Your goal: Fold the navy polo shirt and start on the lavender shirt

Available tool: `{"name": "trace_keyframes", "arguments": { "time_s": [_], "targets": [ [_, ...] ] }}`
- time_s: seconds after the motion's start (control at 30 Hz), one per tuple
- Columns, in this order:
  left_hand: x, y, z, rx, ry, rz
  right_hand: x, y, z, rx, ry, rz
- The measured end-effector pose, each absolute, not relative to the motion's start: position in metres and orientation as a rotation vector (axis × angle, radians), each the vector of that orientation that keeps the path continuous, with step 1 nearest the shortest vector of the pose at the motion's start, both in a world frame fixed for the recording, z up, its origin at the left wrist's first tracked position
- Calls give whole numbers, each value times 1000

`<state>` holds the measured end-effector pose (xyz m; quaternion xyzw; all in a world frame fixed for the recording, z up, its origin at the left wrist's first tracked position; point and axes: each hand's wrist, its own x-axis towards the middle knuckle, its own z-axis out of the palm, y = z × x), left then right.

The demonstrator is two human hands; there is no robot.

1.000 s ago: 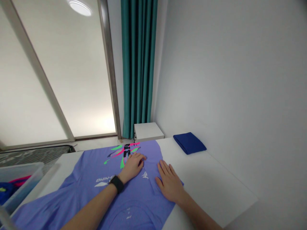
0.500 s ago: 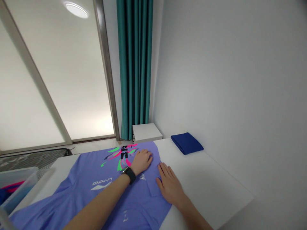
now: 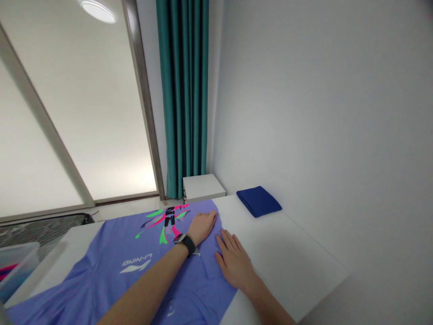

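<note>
The white surface (image 3: 287,266) carries a lavender Li-Ning T-shirt (image 3: 94,271) spread under and left of the right grip (image 3: 234,262), with a folded navy cloth (image 3: 259,201) lying beyond that grip.

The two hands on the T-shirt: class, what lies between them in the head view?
In the head view, only a stretch of the periwinkle T-shirt lies between the left hand and the right hand, both resting flat on it.

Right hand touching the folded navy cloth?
No, the right hand rests flat at the edge of the purple T-shirt, apart from the folded navy cloth.
</note>
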<state>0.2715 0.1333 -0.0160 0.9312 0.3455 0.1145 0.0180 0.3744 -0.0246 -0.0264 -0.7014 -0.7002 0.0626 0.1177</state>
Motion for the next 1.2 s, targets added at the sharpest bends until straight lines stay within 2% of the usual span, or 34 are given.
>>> {"name": "trace_keyframes", "arguments": {
  "time_s": [0.3,0.47,0.7,1.03,1.2],
  "targets": [
    [263,146,-10,2916,1097,247,374,-27,-26,-2023,-2075,186],
    [252,146,-7,2895,1133,289,374,-28,-26,-2021,-2072,188],
    [227,141,-8,2907,928,274,375,-28,-26,-2022,-2084,187],
    [213,144,-12,2941,996,291,375,-28,-26,-2026,-2108,164],
    [198,142,-11,2892,956,425,376,-28,-27,-2032,-2115,150]
  ]
}}
